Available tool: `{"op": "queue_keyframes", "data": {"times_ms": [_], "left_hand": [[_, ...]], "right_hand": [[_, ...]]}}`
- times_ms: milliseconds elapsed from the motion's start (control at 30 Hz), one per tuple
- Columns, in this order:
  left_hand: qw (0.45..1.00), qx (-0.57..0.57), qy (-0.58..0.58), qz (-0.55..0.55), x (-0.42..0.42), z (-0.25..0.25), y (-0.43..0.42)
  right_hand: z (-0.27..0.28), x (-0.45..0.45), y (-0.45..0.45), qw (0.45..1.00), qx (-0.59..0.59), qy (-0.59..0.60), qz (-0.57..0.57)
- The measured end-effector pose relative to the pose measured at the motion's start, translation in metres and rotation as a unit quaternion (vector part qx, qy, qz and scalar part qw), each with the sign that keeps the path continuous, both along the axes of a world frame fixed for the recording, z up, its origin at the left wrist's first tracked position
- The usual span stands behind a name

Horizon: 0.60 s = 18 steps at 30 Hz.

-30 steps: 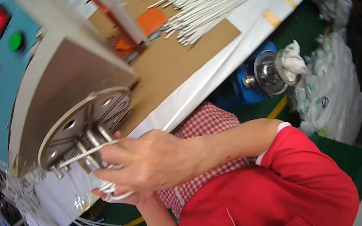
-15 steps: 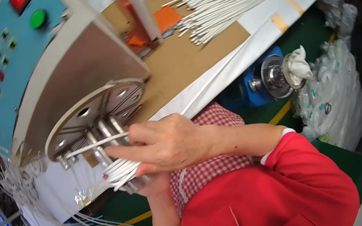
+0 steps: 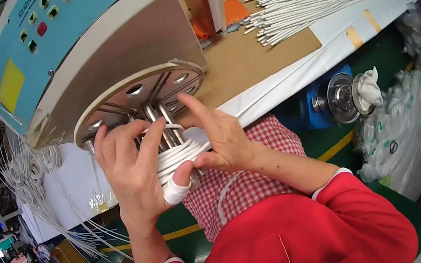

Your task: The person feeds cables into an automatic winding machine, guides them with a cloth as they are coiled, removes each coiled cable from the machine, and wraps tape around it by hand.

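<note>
A coil of white cable (image 3: 177, 157) is wound round the metal rods (image 3: 169, 136) that stand out from a round slotted disc (image 3: 106, 101). At the coil's left is my left hand (image 3: 136, 165), its fingers spread along the rods near the disc. White tape wraps its thumb, which lies against the coil's outer side. On the other side, my right hand (image 3: 225, 140) is open, thumb tip at the coil and index finger stretched toward the disc. Its other fingers are partly hidden.
The disc is mounted on a machine with a blue button panel (image 3: 56, 24). Many cut white cables (image 3: 311, 0) lie at the back right. Finished-looking coils (image 3: 33, 162) hang at left. A blue stool-like unit (image 3: 321, 100) and plastic bags (image 3: 397, 129) stand at right.
My left hand has come out from beneath the coil to its left side, fingers spreading. My right hand has let go of the cable end and opened. The view has shifted.
</note>
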<state>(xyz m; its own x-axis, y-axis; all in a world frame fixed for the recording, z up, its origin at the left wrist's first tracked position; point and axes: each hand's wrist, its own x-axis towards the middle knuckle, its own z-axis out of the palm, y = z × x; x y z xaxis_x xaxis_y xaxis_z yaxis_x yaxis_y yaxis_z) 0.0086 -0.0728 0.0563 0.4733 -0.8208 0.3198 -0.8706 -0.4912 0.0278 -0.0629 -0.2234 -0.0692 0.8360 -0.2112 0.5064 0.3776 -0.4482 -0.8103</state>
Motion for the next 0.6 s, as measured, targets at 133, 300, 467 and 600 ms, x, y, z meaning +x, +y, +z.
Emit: {"op": "queue_keyframes", "data": {"times_ms": [133, 300, 467, 600], "left_hand": [[0.999, -0.016, 0.038, -0.015, -0.014, 0.001, -0.001], [0.998, -0.058, 0.003, 0.006, -0.026, -0.009, -0.004], [0.991, -0.129, -0.019, -0.018, -0.022, -0.019, -0.004], [0.986, -0.162, -0.018, -0.028, -0.026, -0.019, -0.004]], "right_hand": [[-0.013, -0.001, 0.016, 0.951, 0.244, 0.078, 0.175], [-0.017, -0.003, 0.033, 0.843, 0.483, 0.091, 0.217], [-0.022, -0.009, 0.042, 0.801, 0.541, 0.103, 0.235], [-0.019, -0.026, 0.047, 0.811, 0.527, 0.11, 0.227]]}}
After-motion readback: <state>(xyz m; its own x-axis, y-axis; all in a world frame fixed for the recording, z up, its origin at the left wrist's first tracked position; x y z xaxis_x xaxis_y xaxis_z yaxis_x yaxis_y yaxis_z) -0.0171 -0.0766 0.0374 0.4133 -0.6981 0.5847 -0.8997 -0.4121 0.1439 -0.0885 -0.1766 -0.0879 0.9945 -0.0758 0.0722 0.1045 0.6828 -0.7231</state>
